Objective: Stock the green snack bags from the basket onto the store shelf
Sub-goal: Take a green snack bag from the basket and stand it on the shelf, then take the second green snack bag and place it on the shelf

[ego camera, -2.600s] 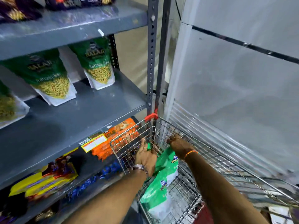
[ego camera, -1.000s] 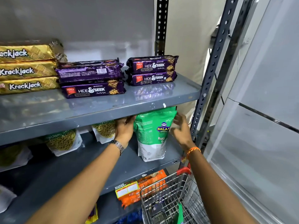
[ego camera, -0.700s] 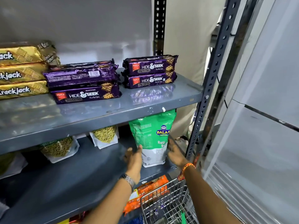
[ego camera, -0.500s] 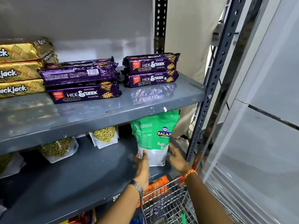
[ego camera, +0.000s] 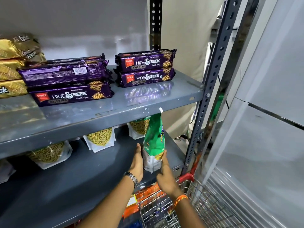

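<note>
Grey shelf [ego camera: 82, 181]: hands [ego camera: 152, 168] clamp the upright green snack bag [ego camera: 154, 140], narrow edge forward.

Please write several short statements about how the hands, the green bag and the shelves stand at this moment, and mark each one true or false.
1. Both hands touch the green snack bag. True: the left hand and the right hand press its lower part from either side.
2. The bag lies flat on the shelf. False: it stands upright on the middle shelf, turned so that its narrow side faces the camera.
3. Purple biscuit packs sit on the shelf above the bag. True.
4. The wire basket rests on the middle shelf. False: it is below and to the right, in front of the rack.
5. No other snack bags are on the middle shelf. False: several stand along its back.
</note>
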The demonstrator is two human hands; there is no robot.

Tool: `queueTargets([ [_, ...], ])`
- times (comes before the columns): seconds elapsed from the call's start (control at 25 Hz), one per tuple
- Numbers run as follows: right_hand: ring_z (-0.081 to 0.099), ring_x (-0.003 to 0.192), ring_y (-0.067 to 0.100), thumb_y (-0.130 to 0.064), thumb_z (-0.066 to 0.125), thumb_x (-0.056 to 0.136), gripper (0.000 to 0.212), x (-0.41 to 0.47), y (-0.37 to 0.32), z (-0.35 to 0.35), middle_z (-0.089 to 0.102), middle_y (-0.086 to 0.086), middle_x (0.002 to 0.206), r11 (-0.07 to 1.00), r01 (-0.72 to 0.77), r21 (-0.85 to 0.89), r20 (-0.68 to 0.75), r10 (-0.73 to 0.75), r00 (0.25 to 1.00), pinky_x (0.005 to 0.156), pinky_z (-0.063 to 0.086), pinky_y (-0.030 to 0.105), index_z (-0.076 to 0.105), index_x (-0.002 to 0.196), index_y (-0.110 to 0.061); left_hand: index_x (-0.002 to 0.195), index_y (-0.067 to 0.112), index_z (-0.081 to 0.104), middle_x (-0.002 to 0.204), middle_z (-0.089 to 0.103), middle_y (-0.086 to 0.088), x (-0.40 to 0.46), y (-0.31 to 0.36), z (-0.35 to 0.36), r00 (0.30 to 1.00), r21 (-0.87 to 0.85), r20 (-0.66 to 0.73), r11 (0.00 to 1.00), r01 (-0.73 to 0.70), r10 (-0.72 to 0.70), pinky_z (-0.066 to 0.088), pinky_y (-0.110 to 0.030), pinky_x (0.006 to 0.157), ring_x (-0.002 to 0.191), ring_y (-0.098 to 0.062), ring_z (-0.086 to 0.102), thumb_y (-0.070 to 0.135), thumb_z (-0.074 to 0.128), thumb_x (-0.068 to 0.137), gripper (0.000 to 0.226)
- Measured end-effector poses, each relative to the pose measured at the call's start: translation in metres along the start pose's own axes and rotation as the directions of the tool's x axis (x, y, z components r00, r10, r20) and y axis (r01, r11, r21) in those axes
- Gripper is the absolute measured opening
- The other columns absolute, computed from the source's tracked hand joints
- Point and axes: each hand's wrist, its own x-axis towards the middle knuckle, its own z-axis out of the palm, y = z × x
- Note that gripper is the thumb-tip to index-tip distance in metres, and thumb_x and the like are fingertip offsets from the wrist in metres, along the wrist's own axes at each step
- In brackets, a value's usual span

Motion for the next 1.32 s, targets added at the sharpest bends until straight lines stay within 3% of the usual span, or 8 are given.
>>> queueTargets([
  [0.28,0.014,0.155,0.019,0.023,0.034,0.076,0.097,-0.005,-0.002,-0.020,0.006,0.001,0.168,0.999,-0.045,-0.005,0.057,0.045,0.997,0.128,0.015,0.045,0.001,0.158,-0.017,0.117,0.018,0.066,0.131,0.061,-0.003,0.036,0.017,0.004,0.990,0.029,0.070,0.992,-0.122,0.119,0.043,-0.038,0.109,0.124,-0.024,0.058,0.049,0.025,0.104,0.053],
  [0.36,0.027,0.150,0.025,0.029,0.031,0.077,0.089,-0.020,0.010,-0.055,0.016,0.005,0.165,0.998,-0.060,-0.035,0.046,0.062,0.997,0.123,0.025,0.048,0.016,0.156,-0.010,0.131,0.010,0.058,0.130,0.057,0.000,0.020,0.013,-0.006,0.978,0.030,-0.086,0.982,-0.189,0.191,0.038,-0.030,0.106,0.119,-0.019,0.054,0.034,0.027,0.107,0.046],
  [0.44,0.038,0.145,0.023,0.031,0.031,0.074,0.082,-0.039,0.032,-0.087,0.038,0.007,0.154,0.984,-0.077,-0.162,0.056,0.087,0.995,0.122,0.033,0.043,0.037,0.148,-0.004,0.107,0.013,0.064,0.111,0.065,-0.008,-0.014,-0.016,-0.026,0.911,0.096,-0.285,0.954,-0.283,0.299,0.042,-0.029,0.095,0.101,-0.018,0.058,0.012,0.042,0.102,0.023],
  [0.56,0.041,0.136,0.014,0.016,0.044,0.081,0.064,-0.065,0.062,-0.106,0.044,-0.001,0.146,0.892,-0.131,-0.433,0.214,0.243,0.946,0.115,0.039,0.021,0.051,0.141,-0.008,0.092,0.020,0.068,0.100,0.070,-0.010,-0.079,-0.086,-0.043,0.956,0.449,-0.089,0.868,-0.213,0.281,0.045,-0.026,0.082,0.092,-0.020,0.062,0.012,0.065,0.088,0.009],
  [0.72,0.045,0.137,0.025,0.004,0.060,0.084,0.058,-0.091,0.101,-0.097,0.047,0.010,0.149,0.665,0.052,-0.745,0.438,0.430,0.789,0.116,0.039,0.035,0.055,0.137,-0.017,0.092,0.016,0.065,0.086,0.071,-0.003,-0.133,-0.177,-0.034,0.936,0.956,0.196,0.268,-0.116,-0.293,0.045,-0.020,0.060,0.074,-0.020,0.066,0.048,0.070,0.083,0.034],
  [0.8,0.058,0.122,0.030,-0.010,0.068,0.086,0.037,-0.098,0.113,-0.091,0.062,0.015,0.132,0.629,0.069,-0.774,0.412,0.418,0.809,0.107,0.047,0.044,0.064,0.123,-0.011,0.091,0.015,0.068,0.090,0.074,-0.005,-0.141,-0.208,-0.030,0.927,0.981,0.190,0.022,-0.193,-0.325,0.051,-0.021,0.063,0.078,-0.019,0.071,0.046,0.070,0.083,0.033],
  [1.0,0.061,0.098,0.021,-0.018,0.049,0.099,0.026,-0.110,0.125,-0.095,0.064,0.008,0.110,0.621,-0.003,-0.784,0.236,0.302,0.924,0.099,0.052,0.045,0.065,0.117,-0.007,0.125,0.004,0.060,0.130,0.063,-0.017,-0.136,-0.229,-0.030,0.964,0.939,0.151,-0.274,-0.210,-0.221,0.051,-0.039,0.097,0.119,-0.035,0.063,0.014,0.061,0.089,0.037],
  [1.32,0.070,0.086,0.019,-0.024,0.076,0.084,0.010,-0.114,0.027,-0.130,0.076,0.000,0.091,0.782,0.057,-0.620,0.055,-0.029,0.998,0.079,0.057,0.040,0.070,0.091,-0.021,0.079,0.016,0.075,0.089,0.072,-0.003,-0.153,-0.107,-0.045,0.923,0.942,0.333,-0.032,-0.334,0.190,0.037,-0.019,0.064,0.087,-0.020,0.063,0.020,0.070,0.074,0.008],
])
